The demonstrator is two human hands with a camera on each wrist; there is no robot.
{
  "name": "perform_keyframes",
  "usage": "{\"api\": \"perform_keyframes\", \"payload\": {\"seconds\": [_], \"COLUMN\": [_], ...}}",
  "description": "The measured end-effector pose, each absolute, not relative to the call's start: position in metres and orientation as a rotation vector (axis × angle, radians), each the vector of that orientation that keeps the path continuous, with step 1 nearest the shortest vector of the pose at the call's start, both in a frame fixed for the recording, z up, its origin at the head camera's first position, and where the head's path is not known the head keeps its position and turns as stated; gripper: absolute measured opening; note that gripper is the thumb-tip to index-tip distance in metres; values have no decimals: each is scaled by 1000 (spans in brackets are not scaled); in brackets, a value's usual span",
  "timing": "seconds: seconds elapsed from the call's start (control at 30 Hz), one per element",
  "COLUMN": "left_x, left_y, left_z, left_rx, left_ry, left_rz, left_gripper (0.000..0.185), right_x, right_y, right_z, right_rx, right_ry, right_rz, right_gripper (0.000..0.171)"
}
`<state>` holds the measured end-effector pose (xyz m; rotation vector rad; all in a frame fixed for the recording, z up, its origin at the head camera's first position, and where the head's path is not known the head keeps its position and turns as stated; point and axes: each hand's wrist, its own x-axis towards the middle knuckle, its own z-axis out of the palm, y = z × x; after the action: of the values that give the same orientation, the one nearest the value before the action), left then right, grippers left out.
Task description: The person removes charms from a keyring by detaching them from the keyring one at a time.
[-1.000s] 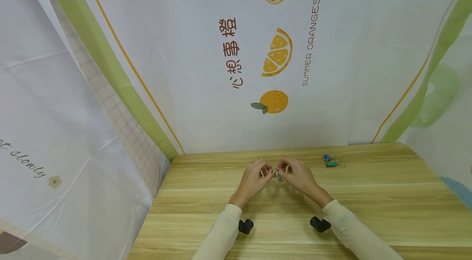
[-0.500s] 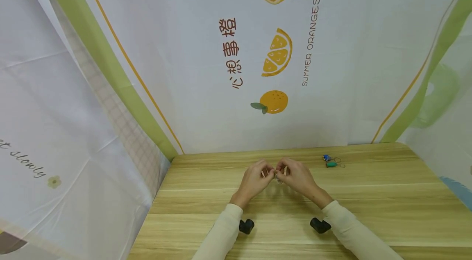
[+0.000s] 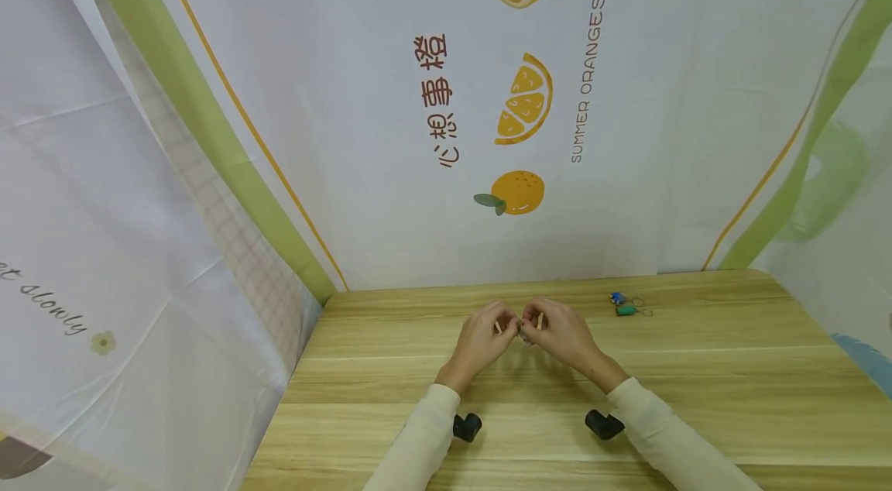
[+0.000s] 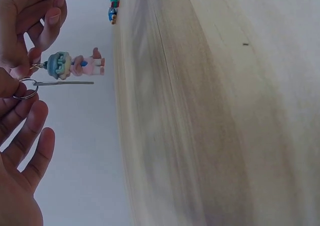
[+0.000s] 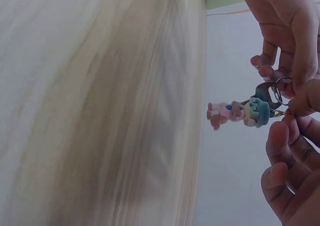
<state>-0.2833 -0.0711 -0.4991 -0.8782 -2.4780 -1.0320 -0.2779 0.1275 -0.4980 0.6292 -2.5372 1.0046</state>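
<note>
Both hands meet above the wooden table in the head view. With thumb and fingers, my left hand (image 3: 481, 340) pinches a split key ring (image 4: 36, 90). A metal key (image 4: 65, 82) hangs from that ring and is seen edge-on in the left wrist view. My right hand (image 3: 560, 332) pinches the short gold chain of a figurine keychain (image 5: 242, 111). The figurine has a teal hat and pink clothes, and dangles close beside the key. Fingertips partly cover the ring and the chain's end, so I cannot tell whether the two are linked.
A blue figure keychain (image 3: 617, 297) and a green keychain (image 3: 627, 310) with rings lie at the back right of the wooden table (image 3: 390, 375). A white cloth (image 3: 376, 228) printed with oranges hangs behind the table's far edge.
The small things between the fingertips have turned slightly and are more covered by the fingers in the head view. Both hands stay almost in place.
</note>
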Motion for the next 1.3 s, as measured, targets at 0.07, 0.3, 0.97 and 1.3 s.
{"api": "perform_keyframes", "payload": {"seconds": [0.07,0.3,0.97,1.3], "left_x": [-283,-284,-284,-283], "left_y": [-71,-71,-73,-71], "left_z": [-498,-499,-498,-496], "left_rx": [-882,-883,-870,-855], "left_ry": [-2468,-2457,-2495,-2510], "left_rz": [-1024,-1015,-1099,-1126], "left_gripper": [10,8,9,10], "right_x": [-279,-280,-282,-281], "right_y": [128,130,132,132], "right_z": [-498,-498,-492,-496], "right_rx": [621,605,613,705], "right_ry": [-2553,-2603,-2562,-2507], "right_rz": [1001,1001,1060,988], "right_gripper": [9,8,7,8]}}
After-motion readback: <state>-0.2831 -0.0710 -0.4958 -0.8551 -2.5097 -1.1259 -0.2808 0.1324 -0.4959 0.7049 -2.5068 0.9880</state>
